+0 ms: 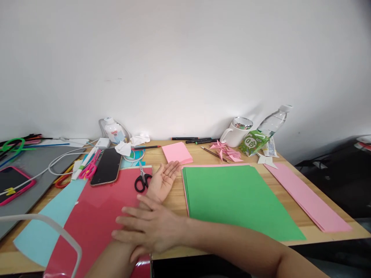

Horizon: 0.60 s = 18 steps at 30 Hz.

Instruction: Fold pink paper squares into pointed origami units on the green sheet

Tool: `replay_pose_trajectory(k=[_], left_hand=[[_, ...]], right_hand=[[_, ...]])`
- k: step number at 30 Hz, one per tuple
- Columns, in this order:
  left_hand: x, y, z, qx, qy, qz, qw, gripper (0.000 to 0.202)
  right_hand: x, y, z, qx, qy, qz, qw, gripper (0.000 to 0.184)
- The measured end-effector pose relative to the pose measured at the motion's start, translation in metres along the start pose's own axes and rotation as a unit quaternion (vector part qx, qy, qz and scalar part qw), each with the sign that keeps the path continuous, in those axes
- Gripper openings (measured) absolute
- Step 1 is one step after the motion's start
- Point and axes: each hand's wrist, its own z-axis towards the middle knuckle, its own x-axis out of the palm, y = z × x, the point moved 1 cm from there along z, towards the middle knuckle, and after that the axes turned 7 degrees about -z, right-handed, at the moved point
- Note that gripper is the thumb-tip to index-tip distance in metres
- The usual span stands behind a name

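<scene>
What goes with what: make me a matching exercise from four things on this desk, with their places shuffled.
1 scissors
2 mug
3 green paper
4 right hand

A resting on the left forearm
B near the wall, by the water bottle
C on the red sheet
D lying flat, just right of the left hand

Pairs: 1-C, 2-B, 3-D, 4-A.

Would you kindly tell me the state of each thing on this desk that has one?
left hand: open, palm up.
right hand: flat on the left wrist.
scissors: shut.
phone: screen dark.
water bottle: capped, leaning.
mug: upright.
</scene>
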Motion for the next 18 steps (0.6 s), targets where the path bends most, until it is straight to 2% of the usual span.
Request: replay_pose_trajectory(k=[4,7,9,11,12,15,18], left_hand=[[-0.004,0.007,-0.006,0.008,-0.007,0.057,0.998,0.041],[-0.001,0.017,-0.016,0.024,-0.014,0.096,0.995,0.035],[0.004,0.019,-0.018,0.042,-0.005,0.093,0.995,0.035],[0.009,0.015,-0.017,0.058,0.002,0.085,0.995,0.031],[0.010,0.012,-0.016,0.087,-0.008,0.081,0.993,0.030],[0.009,0.003,-0.011,0.133,-0.104,0.026,0.985,0.025],[0.006,0.000,-0.009,0.106,-0.175,-0.031,0.978,0.018]], right_hand=[[-0.002,-0.037,-0.008,-0.013,0.044,-0.011,0.999,0.050],[-0.014,-0.067,-0.025,0.029,0.076,-0.034,0.996,0.061],[-0.022,-0.080,-0.040,0.130,0.059,-0.065,0.988,0.072],[-0.027,-0.090,-0.060,0.256,0.018,-0.087,0.963,0.072],[-0.028,-0.094,-0.071,0.302,-0.010,-0.084,0.950,0.067],[-0.024,-0.103,-0.101,0.382,-0.058,-0.045,0.921,0.054],[-0.019,-0.112,-0.110,0.354,-0.042,-0.008,0.934,0.047]])
